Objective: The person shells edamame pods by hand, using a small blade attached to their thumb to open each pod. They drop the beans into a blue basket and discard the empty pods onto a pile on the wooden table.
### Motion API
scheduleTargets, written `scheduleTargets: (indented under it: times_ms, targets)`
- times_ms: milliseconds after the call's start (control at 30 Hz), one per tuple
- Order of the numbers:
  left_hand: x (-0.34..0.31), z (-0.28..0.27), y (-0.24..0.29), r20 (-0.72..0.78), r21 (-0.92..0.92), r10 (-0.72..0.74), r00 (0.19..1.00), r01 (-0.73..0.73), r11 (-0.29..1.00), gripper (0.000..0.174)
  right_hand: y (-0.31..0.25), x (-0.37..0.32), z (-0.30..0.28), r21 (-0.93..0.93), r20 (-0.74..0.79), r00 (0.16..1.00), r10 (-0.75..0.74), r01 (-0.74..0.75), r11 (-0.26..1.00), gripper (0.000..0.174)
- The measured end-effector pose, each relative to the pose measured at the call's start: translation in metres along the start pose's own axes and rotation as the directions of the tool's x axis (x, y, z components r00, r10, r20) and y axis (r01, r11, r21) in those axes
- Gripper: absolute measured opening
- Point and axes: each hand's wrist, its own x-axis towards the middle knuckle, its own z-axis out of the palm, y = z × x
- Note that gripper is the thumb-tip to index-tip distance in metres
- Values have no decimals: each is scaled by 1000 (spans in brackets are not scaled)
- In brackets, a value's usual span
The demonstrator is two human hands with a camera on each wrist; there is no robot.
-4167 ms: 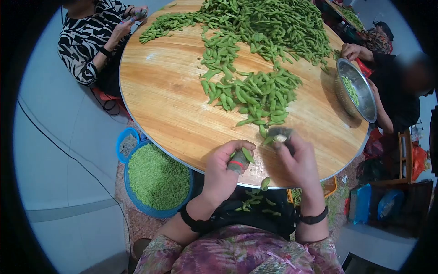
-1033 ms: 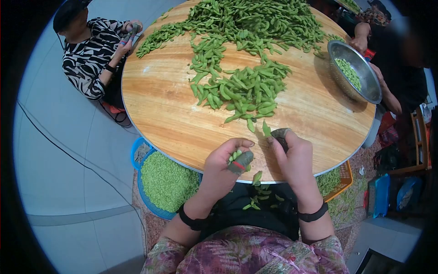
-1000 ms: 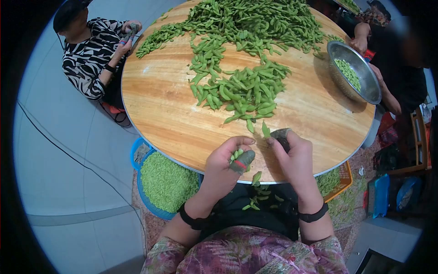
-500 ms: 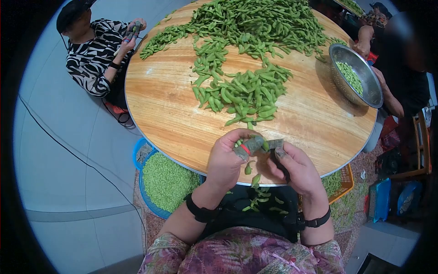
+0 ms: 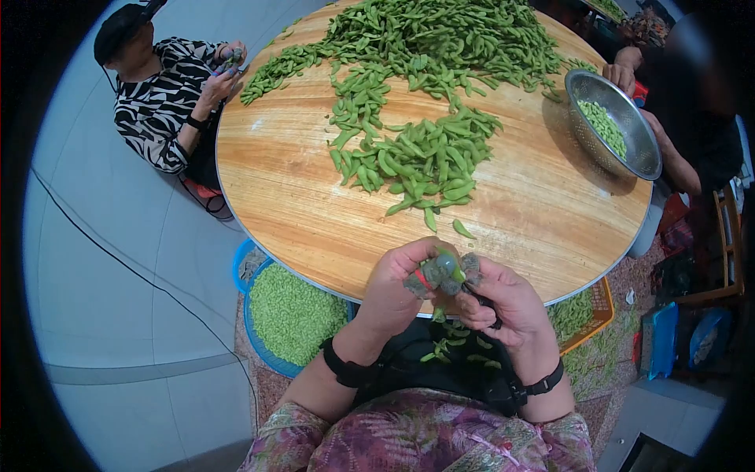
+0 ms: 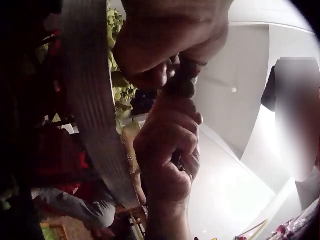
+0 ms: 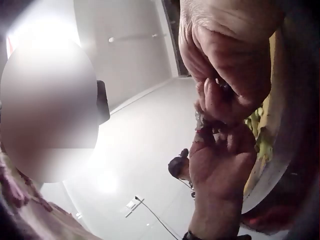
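In the head view the left hand [image 5: 401,285], its thumb wrapped in grey with a red band, pinches a green pod [image 5: 458,274] at the table's near edge. The right hand [image 5: 510,303] meets it there, a grey-wrapped thumb or finger against the pod and the other fingers curled round a dark object whose kind I cannot tell. Both wrist views show the hands fingertip to fingertip, the pod mostly hidden. Beyond them a loose pod [image 5: 463,229] lies on the wooden table [image 5: 291,197], near a small heap of pods [image 5: 432,161].
A large pod pile [image 5: 448,39] covers the table's far side. At right, another person's hands are at a metal colander [image 5: 638,135] of beans. A blue basin [image 5: 253,330] of shelled beans and an orange basket [image 5: 602,315] stand on the floor. A person in a patterned shirt [image 5: 161,110] sits left.
The hands have come together from apart. The pod that the right hand held upright a second ago is now between both hands' fingertips. A loose pod now shows on the table beyond them.
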Motion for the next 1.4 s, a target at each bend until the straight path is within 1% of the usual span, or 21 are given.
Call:
scheduleTargets:
  times_ms: [100,133,200,267,300,367,433,500,567,633,700,733,767,800,900,1033,1133,1200,1233,1333,1400]
  targets:
    - [-2,-3,1,54,-99,-33,998,38,994,6,6,1,-6,24,66,998,23,-24,999,15]
    - [-2,-1,0,54,-99,-35,998,40,994,6,9,1,-7,-143,11,998,-56,57,988,14]
    - [-2,3,-3,-99,341,100,990,-61,938,6,10,0,-4,-312,-28,989,-142,127,942,13]
    - [-5,5,-4,-103,465,154,983,-89,881,9,10,-2,5,-721,-78,904,-420,240,650,12]
    - [-7,5,-5,-100,580,205,974,-110,807,12,13,-1,4,-721,-79,904,-421,240,650,12]
    - [-8,7,1,-94,644,197,976,-91,759,15,20,2,2,-874,5,799,-601,296,386,12]
    - [-9,5,5,-90,705,190,978,-72,706,19,17,0,2,-883,-11,813,-582,265,387,12]
    - [-11,-1,6,-82,635,95,992,-21,772,24,13,-2,2,-891,-29,826,-563,234,389,12]
    - [-10,-10,0,-52,493,37,998,-7,870,24,8,-3,2,-629,-163,950,-267,108,770,14]
    - [-10,-12,-2,-12,336,-12,1000,16,942,24,7,-4,-3,-704,-128,953,-273,107,702,14]
    - [-12,-11,-1,79,609,185,980,-194,769,26,7,-1,-5,-770,-94,957,-275,105,629,15]
    - [-13,-8,1,80,608,184,980,-194,770,26,8,2,-4,-778,-96,916,-389,175,604,16]
    - [-15,-4,5,93,742,196,976,-199,640,29,8,4,-3,-786,-97,863,-496,239,570,17]
    - [-16,0,9,108,851,207,972,-198,487,32,7,5,0,-771,-94,879,-468,233,592,17]
    - [-20,9,10,24,889,247,969,-133,437,38,9,10,2,-782,-58,917,-394,203,590,14]
    - [-22,4,19,43,855,190,981,-134,501,42,8,8,1,-567,-85,952,-293,196,800,11]
    - [-24,1,21,107,843,207,972,-199,499,41,9,6,2,-538,-98,952,-289,193,820,11]
    - [-23,-5,20,323,900,233,917,-373,225,23,11,7,2,-391,-105,969,-225,168,905,11]
    - [-22,-7,17,324,899,233,917,-375,225,23,13,7,1,-234,-100,982,-159,132,963,12]
    - [-18,-14,6,319,804,350,881,-447,392,13,21,8,-1,-111,-51,987,-154,148,983,12]
    - [-15,-18,0,247,595,360,900,-434,677,16,22,8,3,-227,-88,968,-236,211,951,11]
